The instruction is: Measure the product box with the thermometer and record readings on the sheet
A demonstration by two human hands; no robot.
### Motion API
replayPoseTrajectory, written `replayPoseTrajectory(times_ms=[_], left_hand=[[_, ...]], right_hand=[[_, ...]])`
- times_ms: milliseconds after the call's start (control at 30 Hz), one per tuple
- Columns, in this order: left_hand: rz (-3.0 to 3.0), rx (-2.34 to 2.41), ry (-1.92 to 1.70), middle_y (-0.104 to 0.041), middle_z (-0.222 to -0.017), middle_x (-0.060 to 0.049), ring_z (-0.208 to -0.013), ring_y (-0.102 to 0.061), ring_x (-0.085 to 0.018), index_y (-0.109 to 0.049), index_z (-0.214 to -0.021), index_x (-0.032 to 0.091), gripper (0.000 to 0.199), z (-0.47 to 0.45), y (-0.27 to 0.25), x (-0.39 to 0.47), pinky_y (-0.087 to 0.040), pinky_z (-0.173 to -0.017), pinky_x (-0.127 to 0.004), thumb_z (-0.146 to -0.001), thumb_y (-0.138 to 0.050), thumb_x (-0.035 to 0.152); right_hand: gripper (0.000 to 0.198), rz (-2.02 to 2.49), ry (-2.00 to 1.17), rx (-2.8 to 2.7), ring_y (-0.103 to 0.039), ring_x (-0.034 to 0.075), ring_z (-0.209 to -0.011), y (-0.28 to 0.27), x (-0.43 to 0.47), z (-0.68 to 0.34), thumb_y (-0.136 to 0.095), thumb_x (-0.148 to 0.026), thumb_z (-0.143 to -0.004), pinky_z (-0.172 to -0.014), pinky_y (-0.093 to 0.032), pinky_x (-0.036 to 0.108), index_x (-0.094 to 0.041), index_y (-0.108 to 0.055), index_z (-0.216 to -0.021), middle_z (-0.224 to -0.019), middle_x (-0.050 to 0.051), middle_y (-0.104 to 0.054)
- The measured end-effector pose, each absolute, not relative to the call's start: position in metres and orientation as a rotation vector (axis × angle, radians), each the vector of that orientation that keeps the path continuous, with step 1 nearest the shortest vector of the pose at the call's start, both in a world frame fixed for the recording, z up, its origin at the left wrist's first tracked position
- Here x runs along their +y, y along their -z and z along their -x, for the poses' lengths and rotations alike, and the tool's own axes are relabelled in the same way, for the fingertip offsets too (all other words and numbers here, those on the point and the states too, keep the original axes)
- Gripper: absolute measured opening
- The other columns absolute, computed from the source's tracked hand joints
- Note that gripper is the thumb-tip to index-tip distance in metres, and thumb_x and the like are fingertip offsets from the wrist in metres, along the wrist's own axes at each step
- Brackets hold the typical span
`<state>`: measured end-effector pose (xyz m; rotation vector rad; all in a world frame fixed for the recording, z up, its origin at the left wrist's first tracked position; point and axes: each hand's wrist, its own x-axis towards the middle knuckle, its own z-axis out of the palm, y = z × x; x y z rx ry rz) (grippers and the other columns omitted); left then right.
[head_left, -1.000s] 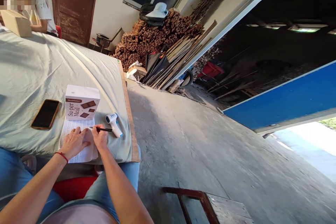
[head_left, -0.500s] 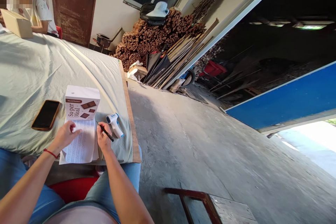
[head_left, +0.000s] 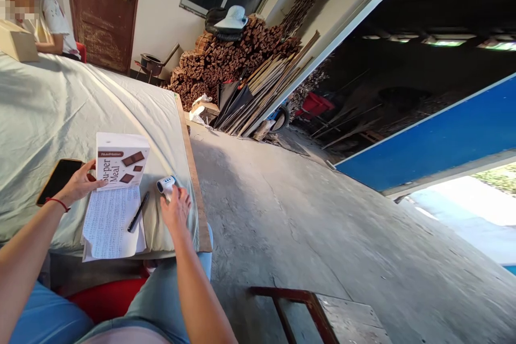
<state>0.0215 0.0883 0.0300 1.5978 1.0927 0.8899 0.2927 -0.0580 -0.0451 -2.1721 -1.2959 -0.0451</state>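
My left hand (head_left: 80, 183) grips the lower left edge of a white box (head_left: 124, 142) printed "Su-per Meal", its thumb across the front. The box stands upright at the top of sheets of paper (head_left: 110, 220) covered with handwriting. On the right side of the paper lies a black pen (head_left: 138, 212). My right hand (head_left: 176, 208) is over the handle of a white and blue handheld infrared thermometer (head_left: 166, 185), fingers apart; the hand hides most of the handle. A dark phone (head_left: 56, 178) in an orange-edged case lies left of the box, partly behind my left hand.
A cloth-covered table (head_left: 80, 113) ends at a wooden edge (head_left: 193, 172) on my right. Across it a person (head_left: 56, 21) sits behind a cardboard box (head_left: 18, 43). A wooden stool (head_left: 306, 306) stands on the concrete floor. Stacked firewood (head_left: 226, 54) lines the wall.
My right hand has let go of the pen, now on the paper, and moved right over the thermometer. My left hand has gone from above the paper to the box and taken hold of it.
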Motion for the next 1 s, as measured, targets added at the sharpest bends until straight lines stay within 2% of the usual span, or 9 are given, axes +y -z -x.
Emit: replayPoseTrajectory(times_ms=[100, 233, 333, 433, 567, 733, 1000], left_hand=[[-1.480, 1.076, -0.954, -0.074, -0.093, -0.005, -0.072, -0.067, -0.020, -0.070, -0.117, 0.019, 0.077, -0.031, -0.036, 0.077, -0.051, -0.058, -0.029, -0.056, -0.087, 0.061], [-1.404, 1.139, -0.978, -0.055, -0.060, 0.003, -0.052, -0.046, -0.012, -0.072, -0.104, 0.017, 0.070, -0.038, -0.022, 0.057, -0.033, -0.047, -0.026, -0.065, -0.075, 0.075], [-1.460, 1.230, -0.996, -0.044, -0.052, 0.005, -0.049, -0.039, -0.012, -0.072, -0.099, 0.016, 0.075, -0.036, -0.010, 0.049, -0.028, -0.047, -0.026, -0.070, -0.063, 0.085], [-1.517, 1.263, -0.975, -0.045, -0.052, 0.004, -0.050, -0.040, -0.013, -0.072, -0.106, 0.015, 0.084, -0.033, -0.007, 0.048, -0.030, -0.048, -0.026, -0.071, -0.056, 0.090], [-1.611, 1.224, -0.943, -0.052, -0.060, 0.003, -0.054, -0.043, -0.013, -0.070, -0.118, 0.015, 0.085, -0.029, -0.010, 0.047, -0.035, -0.051, -0.026, -0.074, -0.055, 0.087], [-1.697, 1.206, -0.932, -0.062, -0.072, -0.001, -0.060, -0.050, -0.015, -0.070, -0.124, 0.017, 0.079, -0.024, -0.006, 0.045, -0.038, -0.054, -0.026, -0.080, -0.054, 0.080], [-1.701, 1.206, -0.929, -0.057, -0.067, 0.000, -0.058, -0.051, -0.016, -0.069, -0.128, 0.017, 0.081, -0.023, -0.003, 0.048, -0.039, -0.053, -0.027, -0.079, -0.054, 0.080]], right_hand=[[0.042, 2.233, -0.098, -1.164, -0.065, 0.037, -0.111, 0.044, -0.053, -0.314, -0.076, -0.030, -0.083, -0.089, -0.050, 0.044, -0.015, -0.068, -0.121, -0.117, 0.022, -0.068], [0.021, 1.982, -0.367, -1.060, -0.066, 0.026, -0.086, 0.037, -0.048, -0.317, -0.071, -0.034, -0.081, -0.074, -0.050, 0.033, -0.020, -0.069, -0.096, -0.088, 0.008, -0.070], [0.029, 1.567, -0.619, -0.937, -0.058, 0.019, -0.067, 0.021, -0.044, -0.298, -0.064, -0.048, -0.083, -0.063, -0.047, 0.030, -0.020, -0.067, -0.088, -0.072, 0.000, -0.062], [0.042, 1.224, -0.858, -0.860, -0.047, 0.014, -0.058, -0.001, -0.032, -0.268, -0.063, -0.062, -0.080, -0.055, -0.040, 0.027, -0.022, -0.058, -0.071, -0.063, -0.002, -0.051], [0.050, 1.058, -1.042, -0.870, -0.043, 0.011, -0.055, -0.025, -0.008, -0.233, -0.068, -0.068, -0.076, -0.050, -0.035, 0.026, -0.021, -0.056, -0.065, -0.061, -0.001, -0.051], [0.055, 1.056, -1.065, -0.883, -0.036, 0.010, -0.052, -0.035, 0.006, -0.215, -0.072, -0.073, -0.070, -0.047, -0.030, 0.024, -0.023, -0.050, -0.062, -0.057, -0.004, -0.045], [0.057, 1.112, -1.057, -0.880, -0.043, 0.012, -0.056, -0.042, 0.003, -0.210, -0.071, -0.077, -0.065, -0.051, -0.033, 0.025, -0.024, -0.053, -0.065, -0.061, -0.002, -0.052]])
